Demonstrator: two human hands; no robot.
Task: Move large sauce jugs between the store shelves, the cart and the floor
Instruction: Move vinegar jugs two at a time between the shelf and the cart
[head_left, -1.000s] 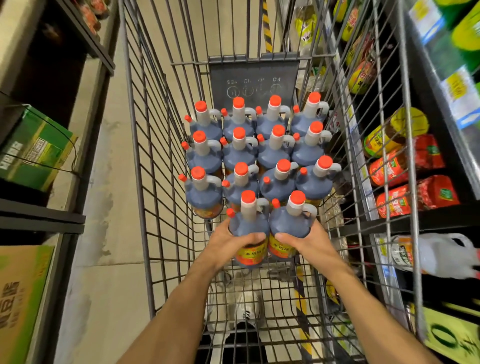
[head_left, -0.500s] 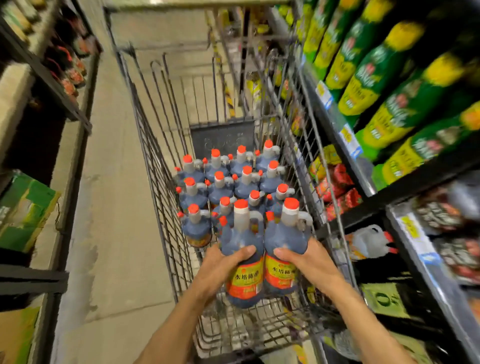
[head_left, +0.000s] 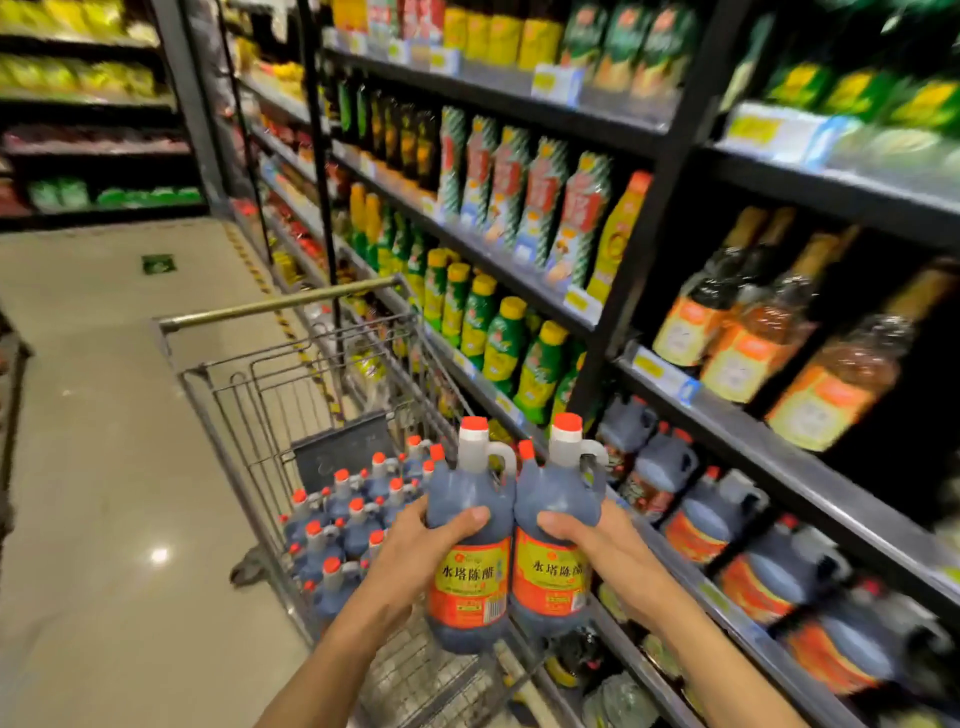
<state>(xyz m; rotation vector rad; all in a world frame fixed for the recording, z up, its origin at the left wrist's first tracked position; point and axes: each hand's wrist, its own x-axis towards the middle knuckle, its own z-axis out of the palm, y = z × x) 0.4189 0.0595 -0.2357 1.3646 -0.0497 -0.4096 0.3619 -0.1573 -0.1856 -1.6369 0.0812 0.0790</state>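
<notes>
Jugs: left hand (head_left: 415, 545) grips one dark jug (head_left: 467, 530), right hand (head_left: 592, 540) grips another jug (head_left: 558, 525), touching, above the cart (head_left: 270, 374).

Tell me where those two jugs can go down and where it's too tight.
Free: the near end of the cart, bare wire between the packed jugs and the person, and the open floor left of the cart. Crowded: the cart's far end, jugs cap to cap, and the low shelf on the right, lined with like jugs. Both held jugs fill the left hand and right hand.
</notes>
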